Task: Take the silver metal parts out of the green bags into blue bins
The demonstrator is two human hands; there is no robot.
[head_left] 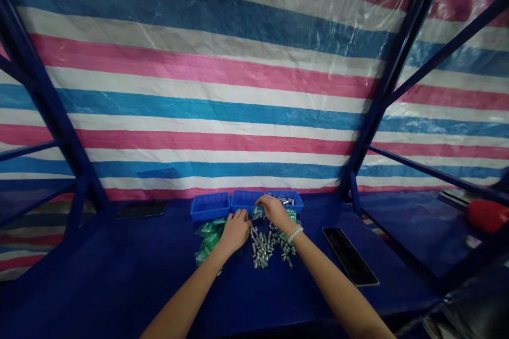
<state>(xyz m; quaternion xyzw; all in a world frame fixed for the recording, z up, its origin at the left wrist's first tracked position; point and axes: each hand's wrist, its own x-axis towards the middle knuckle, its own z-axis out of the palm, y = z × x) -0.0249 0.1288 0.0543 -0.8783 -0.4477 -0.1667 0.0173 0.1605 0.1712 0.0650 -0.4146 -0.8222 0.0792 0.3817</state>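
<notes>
Small grey metal pieces (262,249) lie heaped on the blue table between my forearms. My left hand (236,230) is closed, its fingertips at the upper left of the heap, on something I cannot make out. Green plastic packets (209,241) lie to its left. My right hand (274,211), with a beaded bracelet at the wrist, has its fingers pressed together over a small clear and green packet (258,213), in front of the middle blue bin (242,199). More green packets are partly hidden beside my right wrist.
The left blue bin (210,206) looks bare inside; the right bin (296,202) holds metal pieces. A dark tablet (350,257) lies right of my right forearm, and a dark flat device (143,209) at the back left. Blue frame posts stand on both sides before a striped sheet.
</notes>
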